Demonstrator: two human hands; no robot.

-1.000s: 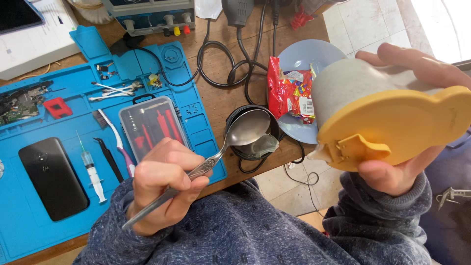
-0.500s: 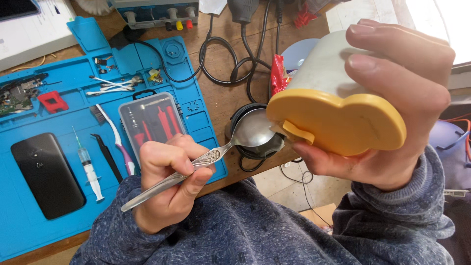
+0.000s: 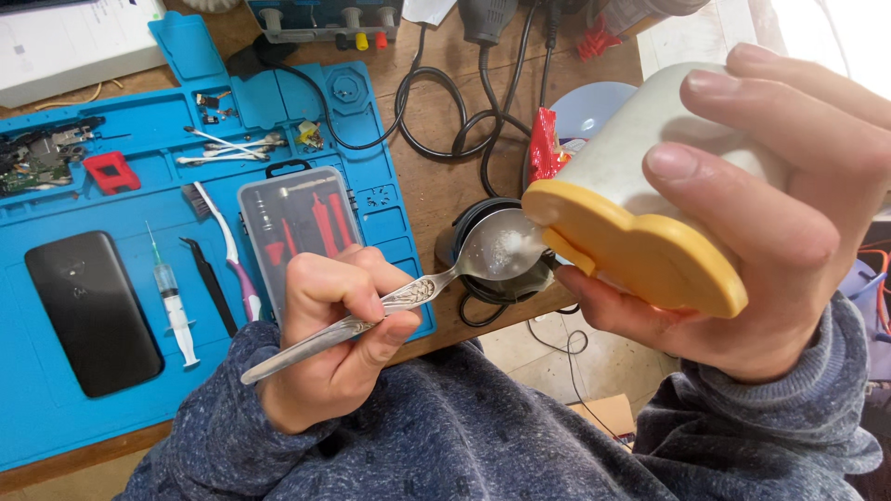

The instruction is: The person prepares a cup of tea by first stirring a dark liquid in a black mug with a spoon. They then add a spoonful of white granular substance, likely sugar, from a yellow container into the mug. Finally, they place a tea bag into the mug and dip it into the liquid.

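My left hand (image 3: 334, 334) grips the handle of a silver spoon (image 3: 492, 252), holding its bowl level over a black cup (image 3: 483, 278) at the table's front edge. A little white powder lies in the spoon's bowl. My right hand (image 3: 789, 213) holds a white container with a yellow lid (image 3: 640, 250), tipped sideways so the lid's spout touches the spoon.
A blue work mat (image 3: 111, 195) covers the left of the wooden table, bearing a black phone (image 3: 93, 311), a syringe (image 3: 172, 297), a brush, tweezers, a clear case of red tools (image 3: 297, 223) and a circuit board. Black cables, a blue plate and a red packet lie behind.
My right hand has brought the container down and left, tipping its spout onto the spoon. White powder now lies in the spoon. The left hand has stayed nearly still.
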